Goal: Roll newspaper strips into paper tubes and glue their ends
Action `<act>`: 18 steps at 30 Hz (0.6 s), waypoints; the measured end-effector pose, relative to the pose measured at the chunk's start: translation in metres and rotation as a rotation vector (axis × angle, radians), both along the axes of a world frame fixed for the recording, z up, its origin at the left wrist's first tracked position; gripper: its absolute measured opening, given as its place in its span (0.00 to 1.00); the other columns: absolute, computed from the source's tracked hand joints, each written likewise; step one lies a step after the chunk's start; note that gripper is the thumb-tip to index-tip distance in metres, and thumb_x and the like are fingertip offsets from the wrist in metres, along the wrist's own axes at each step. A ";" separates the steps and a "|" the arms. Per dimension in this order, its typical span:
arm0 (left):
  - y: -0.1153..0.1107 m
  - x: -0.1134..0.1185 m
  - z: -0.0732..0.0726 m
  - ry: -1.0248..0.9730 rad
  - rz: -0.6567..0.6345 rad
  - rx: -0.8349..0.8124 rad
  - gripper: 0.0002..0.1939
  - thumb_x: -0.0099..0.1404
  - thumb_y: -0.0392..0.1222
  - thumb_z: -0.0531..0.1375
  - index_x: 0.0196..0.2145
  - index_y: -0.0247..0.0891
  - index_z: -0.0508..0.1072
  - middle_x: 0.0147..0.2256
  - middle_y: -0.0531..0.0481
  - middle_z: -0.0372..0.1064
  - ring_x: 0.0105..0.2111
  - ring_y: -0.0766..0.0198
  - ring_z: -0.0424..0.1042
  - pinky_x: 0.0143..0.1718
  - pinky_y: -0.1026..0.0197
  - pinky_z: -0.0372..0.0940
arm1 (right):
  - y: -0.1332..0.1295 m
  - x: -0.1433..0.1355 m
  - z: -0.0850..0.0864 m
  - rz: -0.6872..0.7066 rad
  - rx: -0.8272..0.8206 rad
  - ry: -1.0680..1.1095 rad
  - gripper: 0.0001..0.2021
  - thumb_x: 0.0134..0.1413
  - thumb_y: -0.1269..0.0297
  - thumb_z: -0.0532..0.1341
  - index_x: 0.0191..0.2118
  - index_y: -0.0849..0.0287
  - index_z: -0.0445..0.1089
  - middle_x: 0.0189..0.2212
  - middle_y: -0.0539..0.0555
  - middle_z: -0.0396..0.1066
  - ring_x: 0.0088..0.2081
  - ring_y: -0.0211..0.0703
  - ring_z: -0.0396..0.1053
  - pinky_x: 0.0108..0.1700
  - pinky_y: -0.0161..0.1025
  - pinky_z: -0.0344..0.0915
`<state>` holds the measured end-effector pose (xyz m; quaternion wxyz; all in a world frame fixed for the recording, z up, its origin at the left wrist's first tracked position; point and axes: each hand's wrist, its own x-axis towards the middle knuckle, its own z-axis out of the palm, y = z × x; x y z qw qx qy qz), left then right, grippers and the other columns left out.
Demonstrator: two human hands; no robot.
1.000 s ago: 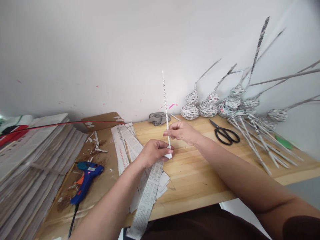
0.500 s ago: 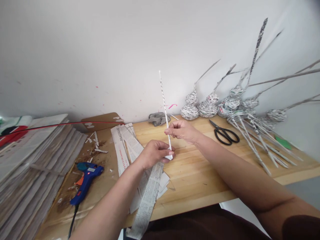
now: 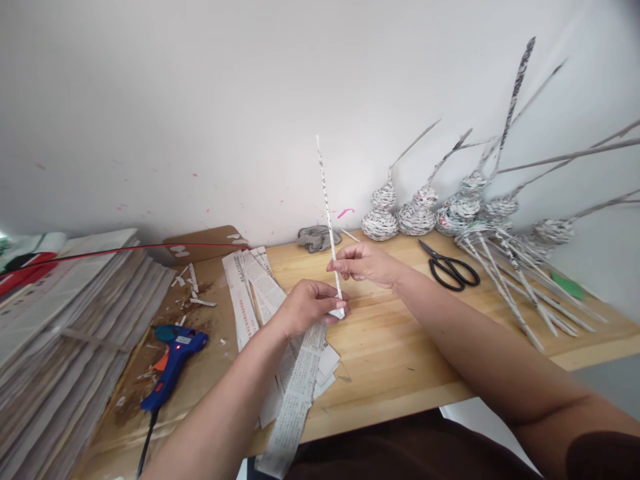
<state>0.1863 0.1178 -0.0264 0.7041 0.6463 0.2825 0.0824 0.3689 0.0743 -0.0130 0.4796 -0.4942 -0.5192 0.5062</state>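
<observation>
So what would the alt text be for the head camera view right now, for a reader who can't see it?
Two bare hands, left and right, hold a thin rolled paper stick upright above a wooden table. Newspaper strips and a blue glue gun lie to the left; black scissors and woven gourd shapes sit to the right.

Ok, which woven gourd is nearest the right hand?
Leftmost gourd, just beyond the right hand; the other gourds are all farther right.
</observation>
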 end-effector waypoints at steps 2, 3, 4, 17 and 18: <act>0.000 0.000 -0.001 0.000 0.000 0.000 0.16 0.49 0.45 0.68 0.34 0.31 0.78 0.30 0.44 0.75 0.30 0.62 0.72 0.33 0.60 0.69 | 0.000 0.000 0.001 0.014 -0.005 -0.010 0.17 0.41 0.54 0.69 0.30 0.64 0.74 0.18 0.48 0.64 0.19 0.28 0.55 0.18 0.29 0.43; 0.000 0.000 -0.001 -0.001 -0.004 0.002 0.16 0.49 0.45 0.68 0.33 0.31 0.78 0.31 0.44 0.75 0.30 0.62 0.72 0.33 0.60 0.69 | 0.000 -0.001 0.001 -0.007 0.005 -0.005 0.16 0.40 0.54 0.70 0.28 0.64 0.73 0.18 0.48 0.64 0.19 0.28 0.55 0.18 0.29 0.43; 0.000 0.000 -0.001 -0.003 -0.009 0.005 0.16 0.49 0.45 0.68 0.33 0.31 0.78 0.31 0.43 0.75 0.31 0.62 0.72 0.32 0.60 0.69 | 0.000 -0.001 0.000 -0.041 0.020 0.006 0.16 0.38 0.54 0.70 0.26 0.64 0.72 0.18 0.48 0.64 0.19 0.28 0.55 0.18 0.29 0.44; 0.000 0.001 -0.002 -0.015 -0.017 0.015 0.16 0.50 0.45 0.68 0.34 0.31 0.78 0.30 0.44 0.75 0.29 0.63 0.72 0.31 0.61 0.68 | 0.000 0.001 -0.001 -0.079 0.021 0.064 0.15 0.38 0.56 0.71 0.25 0.63 0.70 0.18 0.47 0.64 0.20 0.28 0.55 0.19 0.29 0.45; 0.000 0.001 -0.002 -0.016 -0.012 0.015 0.16 0.50 0.45 0.68 0.34 0.32 0.78 0.30 0.44 0.75 0.29 0.63 0.72 0.31 0.61 0.68 | 0.000 0.001 -0.001 -0.047 0.013 0.063 0.15 0.40 0.55 0.70 0.27 0.63 0.72 0.20 0.48 0.65 0.21 0.29 0.57 0.19 0.29 0.45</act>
